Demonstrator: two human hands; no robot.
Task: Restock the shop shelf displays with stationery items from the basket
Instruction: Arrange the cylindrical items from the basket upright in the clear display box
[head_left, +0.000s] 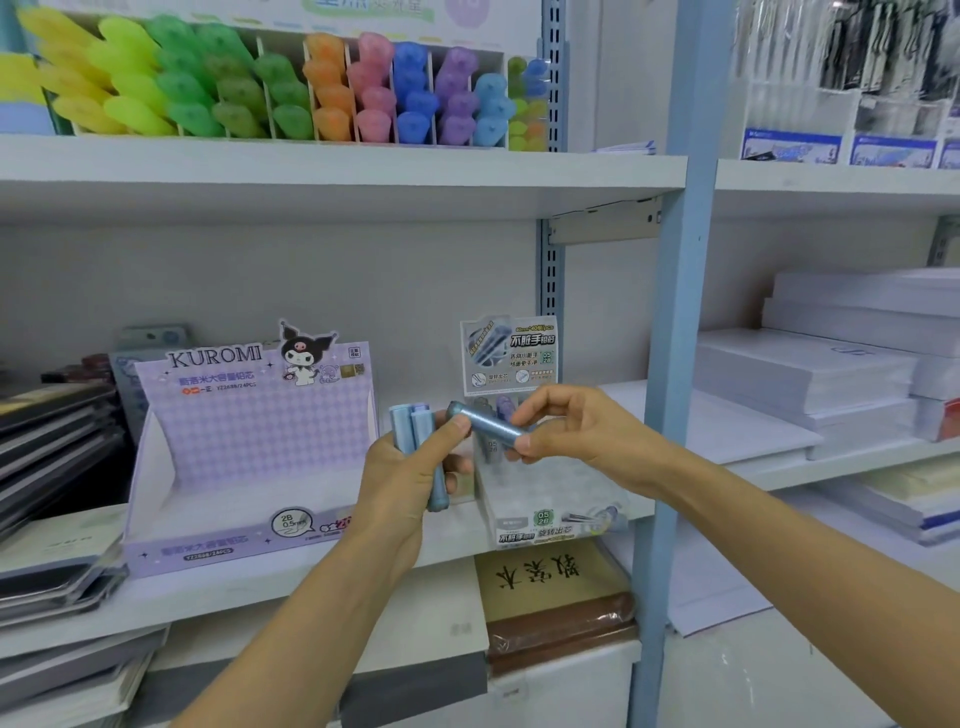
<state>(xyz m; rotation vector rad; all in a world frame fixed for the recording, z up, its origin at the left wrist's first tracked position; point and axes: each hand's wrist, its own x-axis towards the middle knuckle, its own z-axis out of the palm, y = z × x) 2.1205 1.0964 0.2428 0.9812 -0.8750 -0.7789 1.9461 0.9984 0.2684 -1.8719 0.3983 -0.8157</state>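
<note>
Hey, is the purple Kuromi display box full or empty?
Empty, as far as visible: the Kuromi display box shows only its checkered back panel and bare white floor, nothing inside.

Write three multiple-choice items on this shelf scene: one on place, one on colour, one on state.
1. Where is the Kuromi box?
A. Left of the grey box, beside it
B. On the top shelf
C. On the floor

2. What colour is the tube in the right hand?
A. Red
B. Blue
C. Yellow

3. What is the left hand doing?
A. Lying flat on the shelf
B. Hanging idle
C. Gripping the spare tubes

Answers: 1 A, the two boxes stand side by side; 2 B, its barrel is metallic blue; 3 C, its fingers curl round the upright spare tubes.
</note>
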